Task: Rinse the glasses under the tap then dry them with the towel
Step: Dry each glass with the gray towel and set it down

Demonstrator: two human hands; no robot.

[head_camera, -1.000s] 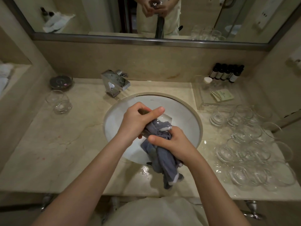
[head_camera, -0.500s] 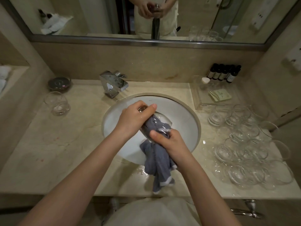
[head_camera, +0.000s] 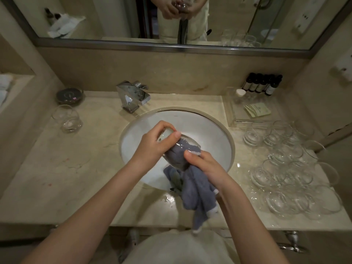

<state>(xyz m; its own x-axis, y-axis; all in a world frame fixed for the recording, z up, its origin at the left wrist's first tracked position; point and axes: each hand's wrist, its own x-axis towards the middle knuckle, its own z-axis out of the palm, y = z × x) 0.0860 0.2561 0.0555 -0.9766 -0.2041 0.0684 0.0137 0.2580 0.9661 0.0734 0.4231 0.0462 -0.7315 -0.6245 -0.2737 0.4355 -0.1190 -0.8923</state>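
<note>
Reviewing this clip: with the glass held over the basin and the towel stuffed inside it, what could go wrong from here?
The glass, held tilted by the left hand above the sink, might slip and break. The right hand pushing the towel inside may strain the glass wall. The towel's hanging tail could drag through the puddle on the counter edge.

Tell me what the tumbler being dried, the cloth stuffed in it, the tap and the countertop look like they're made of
Tumbler: clear glass, since the cloth shows through its wall. Cloth: soft grey-blue terry-like fabric with pale edging, hanging in limp folds. Tap: polished, chrome-looking metal with mirror-like facets. Countertop: glossy beige stone with faint veins, probably marble or an imitation.
</note>
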